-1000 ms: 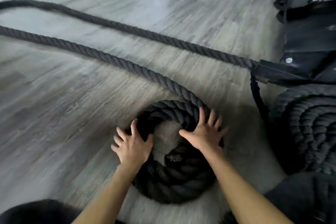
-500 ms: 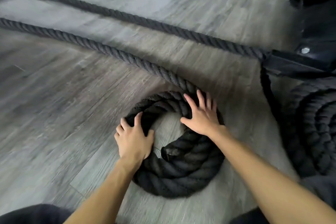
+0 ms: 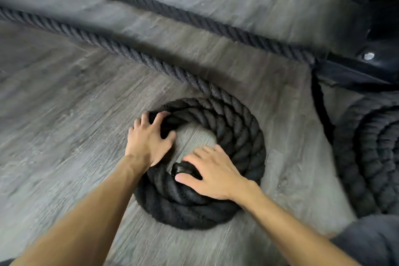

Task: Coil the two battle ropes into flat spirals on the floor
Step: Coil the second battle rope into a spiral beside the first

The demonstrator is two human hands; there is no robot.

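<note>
A thick black battle rope forms a small loose coil [image 3: 239, 134] of about two turns on the grey wood floor, with bare floor in its centre. Its free length [image 3: 103, 41] runs away to the upper left. My left hand [image 3: 149, 140] presses on the coil's left side, fingers spread over the rope. My right hand [image 3: 213, 173] lies flat on the inner rope end [image 3: 183, 170] at the coil's lower middle. A second stretch of rope [image 3: 194, 17] runs diagonally behind. At the right edge lies another, tightly wound coil [image 3: 371, 157].
Black gym equipment with a bolted metal base [image 3: 367, 60] stands at the upper right, where the far rope ends. A dark strap [image 3: 321, 106] hangs down from it. Grey wood floor [image 3: 64, 114] stretches to the left. Dark clothing shows at the bottom right corner.
My right hand moved from the coil's top right down onto the inner rope end. My left hand shifted up along the left side. The coil has tightened slightly.
</note>
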